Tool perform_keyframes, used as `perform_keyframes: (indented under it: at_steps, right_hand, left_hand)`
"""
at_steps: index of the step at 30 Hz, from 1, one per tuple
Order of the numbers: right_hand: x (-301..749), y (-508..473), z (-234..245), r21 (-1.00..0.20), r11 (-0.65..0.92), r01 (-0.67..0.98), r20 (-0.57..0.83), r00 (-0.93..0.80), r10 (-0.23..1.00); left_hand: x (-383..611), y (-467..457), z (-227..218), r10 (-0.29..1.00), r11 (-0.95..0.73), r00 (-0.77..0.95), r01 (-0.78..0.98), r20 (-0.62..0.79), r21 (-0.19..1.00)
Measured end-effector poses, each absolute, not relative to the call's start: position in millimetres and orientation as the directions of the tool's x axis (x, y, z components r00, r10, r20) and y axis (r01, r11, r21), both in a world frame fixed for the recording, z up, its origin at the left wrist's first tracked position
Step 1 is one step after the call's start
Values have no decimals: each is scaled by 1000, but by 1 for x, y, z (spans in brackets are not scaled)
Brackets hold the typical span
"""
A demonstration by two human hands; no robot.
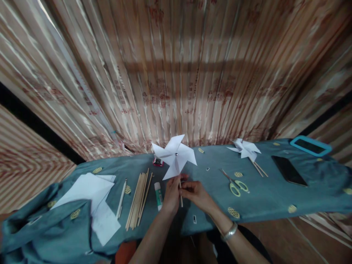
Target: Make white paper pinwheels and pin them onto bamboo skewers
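A white paper pinwheel with a round pin head at its centre stands upright over the table, its blades facing me. Its thin wooden stick runs down between my hands. My left hand is closed around the stick just below the blades. From the other side my right hand pinches the same stick, its thumb and fingertips close to the left hand's fingers. Behind the pinwheel's left side sits a small red box, partly covered by a blade. A glue stick lies left of my left hand.
On the cloth-covered table, wooden sticks, a white pen and paper sheets lie left. To the right are scissors, finished pinwheels, a phone and a blue-framed tablet. A curtain hangs behind.
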State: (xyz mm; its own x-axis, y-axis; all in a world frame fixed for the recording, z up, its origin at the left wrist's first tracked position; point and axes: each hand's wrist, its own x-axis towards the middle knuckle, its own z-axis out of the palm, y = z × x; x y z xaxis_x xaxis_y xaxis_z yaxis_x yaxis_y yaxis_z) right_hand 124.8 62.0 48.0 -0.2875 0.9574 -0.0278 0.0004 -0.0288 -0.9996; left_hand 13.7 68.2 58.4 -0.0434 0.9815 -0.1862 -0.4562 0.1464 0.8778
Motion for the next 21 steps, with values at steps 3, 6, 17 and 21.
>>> perform_keyframes:
  at_steps: [3, 6, 17, 21]
  right_hand:
    - [125, 74, 39, -1000, -27, 6, -28, -290, 957]
    - [127, 81, 30, -1000, 0, 16, -4, -272, 962]
    - [133, 78, 15, -998, 1, 70, -15, -232, 972]
    - [136, 72, 19, -991, -20, 136, -51, -225, 973]
  left_hand:
    - [13, 77, 47, 979, 142, -76, -421, -191, 896]
    - [13, 81, 40, 974, 166, -73, -417, -215, 894]
    - [20, 81, 38, 967, 199, -62, -416, -246, 887]
    - [20, 79, 38, 959, 231, -55, -413, -277, 881]
